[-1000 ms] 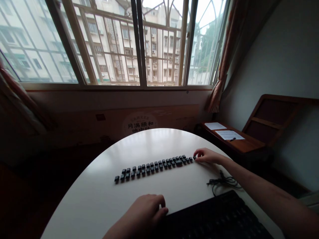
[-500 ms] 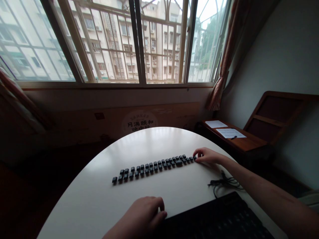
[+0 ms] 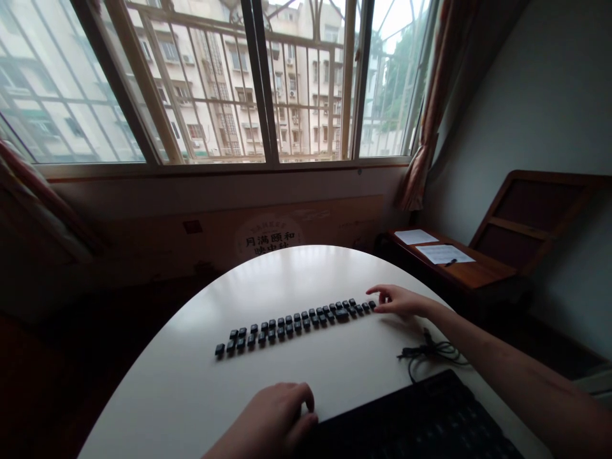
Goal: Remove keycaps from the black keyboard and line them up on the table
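Note:
A long double row of loose black keycaps (image 3: 296, 322) lies across the white round table (image 3: 287, 271). My right hand (image 3: 399, 301) hovers at the row's right end, fingers apart and lifted, its fingertips just beside the last keycap and holding nothing. My left hand (image 3: 270, 421) sits at the near edge with its fingers curled over the left corner of a black keyboard (image 3: 421, 421). Only the keyboard's upper part is in view.
The keyboard's black cable (image 3: 430, 352) lies coiled between the keyboard and my right forearm. A low wooden side table (image 3: 466, 274) with two paper sheets (image 3: 444, 254) stands to the right. A barred window and a wall are behind the table.
My right hand's fingers, pinched at the last keycap before, have lifted and spread apart. The left hand stays on the keyboard corner. The view shifted slightly.

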Tool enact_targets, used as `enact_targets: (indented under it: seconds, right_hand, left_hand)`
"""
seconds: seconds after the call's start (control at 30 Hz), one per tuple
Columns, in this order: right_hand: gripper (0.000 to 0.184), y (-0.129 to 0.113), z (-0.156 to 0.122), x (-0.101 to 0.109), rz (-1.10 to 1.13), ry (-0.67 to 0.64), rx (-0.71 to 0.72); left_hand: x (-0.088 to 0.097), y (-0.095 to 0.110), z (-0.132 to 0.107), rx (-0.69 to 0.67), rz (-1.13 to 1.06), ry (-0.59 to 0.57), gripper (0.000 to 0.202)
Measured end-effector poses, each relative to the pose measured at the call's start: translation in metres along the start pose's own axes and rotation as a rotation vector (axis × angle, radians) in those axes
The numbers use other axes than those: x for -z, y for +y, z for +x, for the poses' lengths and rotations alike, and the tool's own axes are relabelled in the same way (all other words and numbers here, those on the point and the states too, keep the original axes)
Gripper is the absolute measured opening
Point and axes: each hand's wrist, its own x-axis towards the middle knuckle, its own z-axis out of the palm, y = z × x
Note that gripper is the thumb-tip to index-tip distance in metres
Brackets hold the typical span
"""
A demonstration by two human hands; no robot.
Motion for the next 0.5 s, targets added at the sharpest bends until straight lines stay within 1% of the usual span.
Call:
enact_targets:
  seconds: [0.1,0.17,0.27,0.33,0.43,0.5]
  right_hand:
    - [0.042,-0.005,-0.008,0.005,0.013,0.024,0.075]
    - [0.036,-0.009,-0.017,0.01,0.007,0.069,0.135]
    - [0.03,-0.016,-0.037,0.017,-0.028,0.179,0.239]
    - [0.03,-0.02,-0.056,0.025,-0.053,0.234,0.268]
    - [0.032,-0.024,-0.095,0.038,-0.061,0.272,0.182]
    - [0.039,-0.018,-0.128,0.047,-0.078,0.296,0.046]
  left_hand:
    - [0.002,0.003,-0.001,0.011,0.025,-0.017,0.024]
    - [0.002,0.004,-0.004,0.006,0.033,-0.007,0.025]
    - [0.005,0.005,-0.01,0.023,0.045,0.021,0.029]
    - [0.01,0.005,-0.017,0.056,0.052,0.058,0.033]
    - [0.024,0.003,-0.033,0.061,0.044,0.147,0.032]
    - [0.032,-0.005,-0.05,0.048,0.022,0.249,0.031]
